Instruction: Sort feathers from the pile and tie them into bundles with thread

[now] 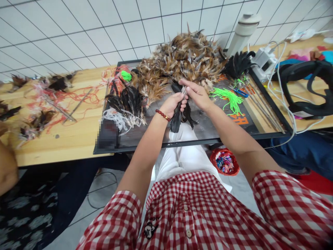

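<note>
My left hand (172,105), with a beaded bracelet at its wrist, is closed around a bunch of black feathers (176,119). Their pale quill ends point up and the dark vanes hang below and around the fingers. My right hand (199,95) pinches at the quill ends from the other side, thumb against them. Behind both hands rises a big heap of brown feathers (182,59). Left of them lie more black feathers (127,99) and white strips (114,118). To the right is a bundle of bright green cords (230,99).
A dark framed board (145,139) lies on the wooden table (85,146). Metal rods (265,107), a white bottle (243,33), a white charger (264,64) with cables and a black headset strap (307,88) stand right. A red basket (225,161) sits below. People sit on both sides.
</note>
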Demonstrator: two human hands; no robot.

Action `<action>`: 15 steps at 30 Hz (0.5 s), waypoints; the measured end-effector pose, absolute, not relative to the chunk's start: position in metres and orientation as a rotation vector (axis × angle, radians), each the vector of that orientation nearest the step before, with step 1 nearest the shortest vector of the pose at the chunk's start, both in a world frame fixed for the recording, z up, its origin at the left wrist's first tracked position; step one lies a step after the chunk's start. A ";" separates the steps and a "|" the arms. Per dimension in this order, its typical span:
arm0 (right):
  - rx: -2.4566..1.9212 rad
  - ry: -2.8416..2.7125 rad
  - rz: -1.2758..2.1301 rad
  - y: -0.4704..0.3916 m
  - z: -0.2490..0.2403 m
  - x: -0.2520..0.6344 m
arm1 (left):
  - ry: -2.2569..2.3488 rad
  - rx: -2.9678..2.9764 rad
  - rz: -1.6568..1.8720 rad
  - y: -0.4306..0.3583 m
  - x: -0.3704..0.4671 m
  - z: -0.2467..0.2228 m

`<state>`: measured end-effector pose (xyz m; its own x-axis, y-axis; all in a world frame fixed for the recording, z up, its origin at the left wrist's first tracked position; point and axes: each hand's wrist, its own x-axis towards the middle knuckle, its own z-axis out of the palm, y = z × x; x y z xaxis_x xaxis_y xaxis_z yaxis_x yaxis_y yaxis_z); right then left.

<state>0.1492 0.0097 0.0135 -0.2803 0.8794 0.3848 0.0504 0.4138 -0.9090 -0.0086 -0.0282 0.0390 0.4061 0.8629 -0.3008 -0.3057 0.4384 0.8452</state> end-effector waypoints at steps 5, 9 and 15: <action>-0.855 -1.651 1.148 0.009 0.011 0.148 | 0.895 0.753 0.855 -0.029 -0.004 0.040; -0.865 -1.728 0.953 0.013 0.012 0.152 | 0.965 0.667 0.971 -0.022 -0.014 0.045; -1.016 -2.305 0.535 0.020 0.003 0.161 | 1.118 0.453 1.252 -0.011 -0.031 0.048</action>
